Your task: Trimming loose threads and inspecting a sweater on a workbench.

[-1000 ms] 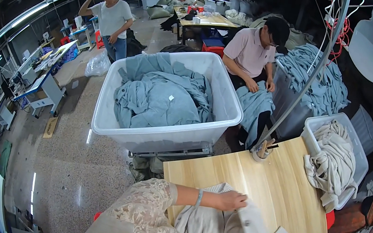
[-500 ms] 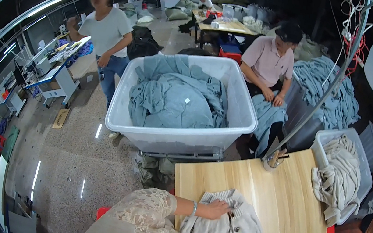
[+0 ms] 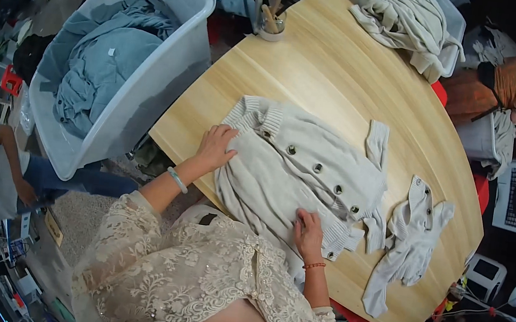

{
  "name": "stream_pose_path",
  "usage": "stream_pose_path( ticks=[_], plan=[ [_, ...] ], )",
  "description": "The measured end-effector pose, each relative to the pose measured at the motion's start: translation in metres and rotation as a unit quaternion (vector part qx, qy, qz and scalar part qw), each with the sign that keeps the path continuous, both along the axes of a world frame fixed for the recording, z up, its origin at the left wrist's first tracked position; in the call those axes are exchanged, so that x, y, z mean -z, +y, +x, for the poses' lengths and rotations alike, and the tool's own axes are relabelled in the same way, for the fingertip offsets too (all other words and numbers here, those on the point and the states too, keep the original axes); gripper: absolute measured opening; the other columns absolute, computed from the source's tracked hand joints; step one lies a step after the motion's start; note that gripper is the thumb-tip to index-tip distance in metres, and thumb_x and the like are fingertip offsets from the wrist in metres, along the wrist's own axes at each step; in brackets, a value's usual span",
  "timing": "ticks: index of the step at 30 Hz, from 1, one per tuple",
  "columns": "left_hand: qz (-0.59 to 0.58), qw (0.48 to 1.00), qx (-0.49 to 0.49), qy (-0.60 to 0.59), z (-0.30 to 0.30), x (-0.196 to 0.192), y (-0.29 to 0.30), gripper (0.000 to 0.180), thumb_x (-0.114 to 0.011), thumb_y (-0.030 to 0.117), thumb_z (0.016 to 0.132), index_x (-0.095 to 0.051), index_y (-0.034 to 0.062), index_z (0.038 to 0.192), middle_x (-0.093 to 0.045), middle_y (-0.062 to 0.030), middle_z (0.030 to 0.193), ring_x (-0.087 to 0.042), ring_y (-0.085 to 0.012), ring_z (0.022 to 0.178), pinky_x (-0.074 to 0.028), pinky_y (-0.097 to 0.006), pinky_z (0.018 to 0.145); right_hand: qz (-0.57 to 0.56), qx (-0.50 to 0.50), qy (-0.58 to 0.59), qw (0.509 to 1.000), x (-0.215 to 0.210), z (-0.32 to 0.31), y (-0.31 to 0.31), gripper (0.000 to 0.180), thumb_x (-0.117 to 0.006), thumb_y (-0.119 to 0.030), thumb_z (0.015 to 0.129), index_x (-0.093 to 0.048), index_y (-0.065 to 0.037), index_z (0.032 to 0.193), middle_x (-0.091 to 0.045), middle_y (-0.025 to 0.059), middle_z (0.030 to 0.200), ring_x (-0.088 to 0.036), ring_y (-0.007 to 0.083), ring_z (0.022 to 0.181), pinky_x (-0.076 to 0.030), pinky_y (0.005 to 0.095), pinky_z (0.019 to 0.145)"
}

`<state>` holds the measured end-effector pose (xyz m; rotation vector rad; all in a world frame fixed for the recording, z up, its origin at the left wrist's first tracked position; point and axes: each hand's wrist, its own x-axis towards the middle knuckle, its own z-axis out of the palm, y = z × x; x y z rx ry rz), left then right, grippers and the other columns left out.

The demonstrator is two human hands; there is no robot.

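A cream knitted cardigan [image 3: 298,179] lies spread front-up on the pale wooden desk [image 3: 347,75], its row of 5 dark buttons [image 3: 318,167] running on a slant from the ribbed collar at upper left down toward the ribbed hem at lower right; that slant is the garment's long axis. The left hand [image 3: 215,147] rests flat on the collar end, palm down and fingers spread, so its grip is open and it merely presses the knit. The right hand [image 3: 307,229] rests at the opposite end, near the hem and just below the lowest button, fingers loosely curled on the fabric; it appears to press rather than pinch, though the fingertips are partly hidden by the folds. Thus the 2 hands sit one at each end of the axis, with the body of the cardigan lying between and beyond them, away from the person. One sleeve [image 3: 376,144] stretches up along the far right edge of the garment, nearer to the right hand than to the left. A second, smaller cream garment [image 3: 406,246] lies crumpled just right of the hem, close by yet apart from the right hand. Beyond the left edge of the desk stands a large pale bin [image 3: 151,82] of blue-grey clothing, and a cup [image 3: 271,25] of tools stands at the far edge.
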<state>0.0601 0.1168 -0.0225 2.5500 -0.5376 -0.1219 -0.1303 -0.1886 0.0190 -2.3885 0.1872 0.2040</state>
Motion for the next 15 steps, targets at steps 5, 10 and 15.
stream_pose_path(
  ticks=[5,10,15],
  plan=[
    [-0.01,1.0,0.003,-0.016,0.024,0.005,-0.025,0.061,-0.071,0.023,0.071,-0.048,0.0101,0.126,-0.05,-0.0129,0.116,-0.044,-0.0305,0.113,-0.033,-0.043,0.093,0.008,-0.01,-0.023,1.0,-0.006,0.01,0.003,0.023,-0.06,-0.007,0.081,-0.059,-0.008,0.104,-0.058,0.0113,0.094,-0.055,0.0306,0.093,-0.047,0.0389,0.077],
    [-0.012,0.997,-0.031,0.067,0.047,0.014,-0.019,0.042,-0.07,0.021,0.071,-0.058,0.01,0.11,-0.059,-0.0104,0.101,-0.054,-0.0309,0.099,-0.037,-0.046,0.084,0.022,0.004,-0.042,0.999,-0.013,0.036,0.02,0.025,-0.061,-0.008,0.08,-0.06,-0.008,0.106,-0.058,0.0108,0.095,-0.056,0.0295,0.091,-0.048,0.0379,0.076],
    [-0.078,0.956,0.24,0.147,0.029,-0.068,-0.032,0.019,-0.067,0.007,0.07,-0.064,0.0077,0.089,-0.06,-0.0093,0.087,-0.057,-0.0292,0.082,-0.042,-0.039,0.074,0.089,-0.022,-0.165,0.982,-0.035,0.074,0.05,0.048,-0.065,-0.013,0.076,-0.05,-0.007,0.121,-0.053,0.0146,0.111,-0.05,0.0324,0.104,-0.041,0.0414,0.088]
  ],
)
